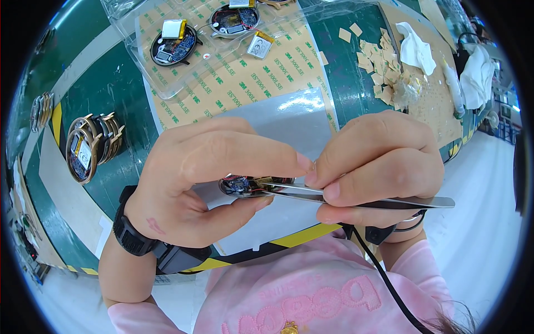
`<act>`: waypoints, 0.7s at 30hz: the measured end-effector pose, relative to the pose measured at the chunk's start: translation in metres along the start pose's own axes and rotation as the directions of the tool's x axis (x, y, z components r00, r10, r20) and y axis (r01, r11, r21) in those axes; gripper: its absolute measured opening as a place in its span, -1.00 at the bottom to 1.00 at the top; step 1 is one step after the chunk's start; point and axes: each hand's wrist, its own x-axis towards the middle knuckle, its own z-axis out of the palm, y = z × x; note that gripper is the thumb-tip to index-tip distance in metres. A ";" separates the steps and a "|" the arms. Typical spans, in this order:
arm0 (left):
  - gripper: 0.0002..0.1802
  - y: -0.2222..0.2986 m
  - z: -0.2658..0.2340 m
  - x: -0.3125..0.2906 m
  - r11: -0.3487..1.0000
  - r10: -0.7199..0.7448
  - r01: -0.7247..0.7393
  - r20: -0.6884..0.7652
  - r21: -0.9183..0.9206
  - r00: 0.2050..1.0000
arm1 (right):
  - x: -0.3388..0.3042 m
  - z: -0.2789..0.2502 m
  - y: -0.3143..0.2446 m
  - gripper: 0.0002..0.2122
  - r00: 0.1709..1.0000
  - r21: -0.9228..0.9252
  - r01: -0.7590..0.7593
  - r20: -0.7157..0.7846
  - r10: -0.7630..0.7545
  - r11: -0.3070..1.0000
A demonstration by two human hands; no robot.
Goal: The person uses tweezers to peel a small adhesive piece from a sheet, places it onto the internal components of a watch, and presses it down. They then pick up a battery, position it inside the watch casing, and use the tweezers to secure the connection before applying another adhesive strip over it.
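The left hand (pixel 194 172) clamps the round watch case (pixel 239 187) between thumb and forefinger above the grey sheet (pixel 283 111), apparently to steady it, while the right hand (pixel 384 167) pinches the tweezers (pixel 436 202), tips at the case's open face, apparently for fine control.

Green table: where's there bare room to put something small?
Bare table shows between the stacked cases and clear tray, plus a narrower strip between the printed sheet and tan squares. It's crowded in the tray, among the squares, and where left hand and right hand meet over the round board.
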 end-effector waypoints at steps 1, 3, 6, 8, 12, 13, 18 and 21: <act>-0.51 0.000 0.000 0.000 1.000 -0.008 0.008 -0.005 -0.009 1.000 | 0.000 0.001 0.000 -0.81 1.000 -0.005 -0.005 -0.006 0.005 1.000; -0.52 0.001 0.000 -0.001 0.999 -0.025 0.024 -0.016 -0.027 1.000 | 0.000 0.002 0.000 -0.81 1.000 -0.014 -0.016 -0.017 0.016 1.000; -0.52 0.001 0.000 -0.001 0.999 -0.029 0.028 -0.016 -0.036 0.999 | 0.001 0.001 -0.002 -0.81 1.000 -0.022 -0.017 -0.007 0.017 1.000; -0.52 0.001 0.000 0.000 0.999 -0.029 0.029 -0.014 -0.041 0.999 | 0.001 0.000 -0.004 -0.81 1.000 -0.028 -0.018 -0.003 0.018 0.999; -0.51 0.003 -0.003 0.002 0.997 -0.055 0.056 0.019 -0.049 0.998 | 0.001 0.001 -0.005 -0.82 0.999 -0.038 -0.026 -0.026 0.025 0.999; -0.50 0.002 -0.002 0.001 0.996 -0.056 0.056 0.002 -0.065 0.998 | 0.000 0.002 -0.004 -0.82 0.999 -0.031 -0.019 -0.033 0.018 0.999; -0.47 0.004 -0.001 -0.002 0.987 -0.084 0.079 -0.029 -0.143 0.996 | 0.000 0.003 -0.004 -0.82 0.999 -0.019 -0.009 -0.049 0.008 1.000; -0.45 0.009 -0.001 -0.002 0.985 -0.119 0.115 -0.026 -0.129 0.993 | -0.001 0.005 -0.003 -0.81 0.998 -0.024 -0.006 -0.066 0.004 1.000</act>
